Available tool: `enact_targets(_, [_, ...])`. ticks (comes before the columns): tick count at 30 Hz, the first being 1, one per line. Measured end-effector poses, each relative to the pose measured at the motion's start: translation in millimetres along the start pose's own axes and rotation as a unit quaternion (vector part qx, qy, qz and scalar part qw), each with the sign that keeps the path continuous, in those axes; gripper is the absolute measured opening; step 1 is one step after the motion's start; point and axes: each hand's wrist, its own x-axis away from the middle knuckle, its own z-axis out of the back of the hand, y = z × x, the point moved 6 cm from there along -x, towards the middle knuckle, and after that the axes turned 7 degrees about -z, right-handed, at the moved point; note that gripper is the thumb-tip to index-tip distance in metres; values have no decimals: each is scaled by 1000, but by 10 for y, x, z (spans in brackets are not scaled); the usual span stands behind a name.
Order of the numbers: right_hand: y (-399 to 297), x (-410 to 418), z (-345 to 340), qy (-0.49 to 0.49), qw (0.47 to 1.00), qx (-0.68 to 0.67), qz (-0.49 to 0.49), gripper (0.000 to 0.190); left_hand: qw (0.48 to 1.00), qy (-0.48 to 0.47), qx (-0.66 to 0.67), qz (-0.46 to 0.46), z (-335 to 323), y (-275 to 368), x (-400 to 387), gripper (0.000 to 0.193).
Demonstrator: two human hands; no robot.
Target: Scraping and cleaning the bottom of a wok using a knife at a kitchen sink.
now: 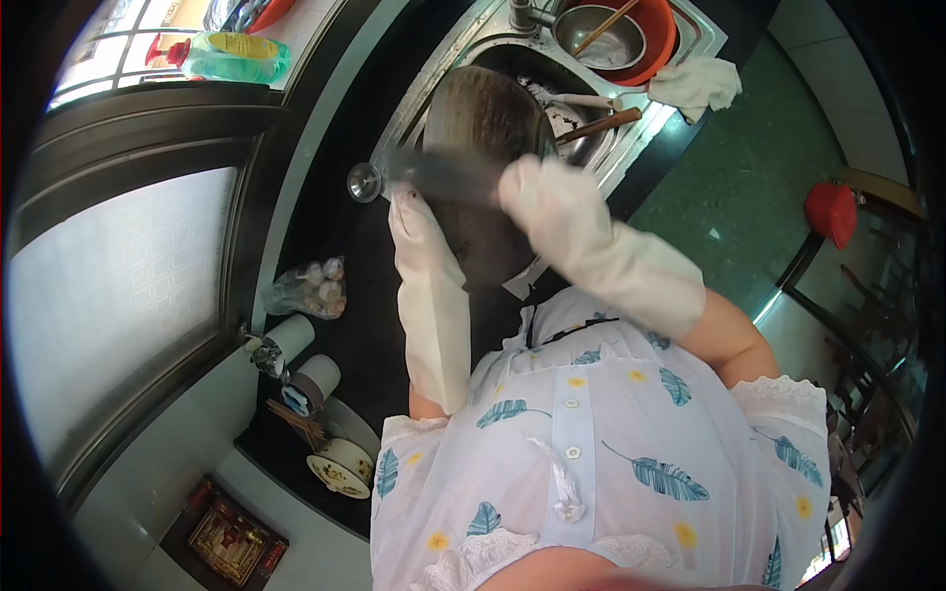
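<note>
A long white rubber glove covers my right hand (550,196), which grips a cleaver by its handle end. The dark cleaver blade (447,176) is blurred and lies across a thick, worn wooden chopping board (484,111). My left hand (408,210), in a matching glove, is at the board's left edge beside the blade's far end; its fingers are partly hidden, so its grip is unclear. The board's upper part overlaps a steel sink (591,144). Inside the sink, dark scraps lie by a utensil with a wooden handle (602,124).
A red basin (661,44) with a steel bowl (599,37) stands by the faucet (523,16). A white cloth (698,85) hangs over the sink's corner. A sink strainer (365,182), bagged garlic (314,288) and a patterned enamel pot (340,467) line the left counter.
</note>
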Motion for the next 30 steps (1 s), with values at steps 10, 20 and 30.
enact_targets(10, [235, -100, -26, 61, 997, -39, -40, 10, 999, -12, 34, -4, -209, 186, 164, 66])
enact_targets(20, [288, 108, -102, -12, 995, -12, -93, 13, 998, -27, 41, -47, -214, 102, 156, 65])
enact_targets(30, [227, 240, -175, 20, 998, -25, -53, 17, 997, 9, 58, -42, -167, 98, 90, 66])
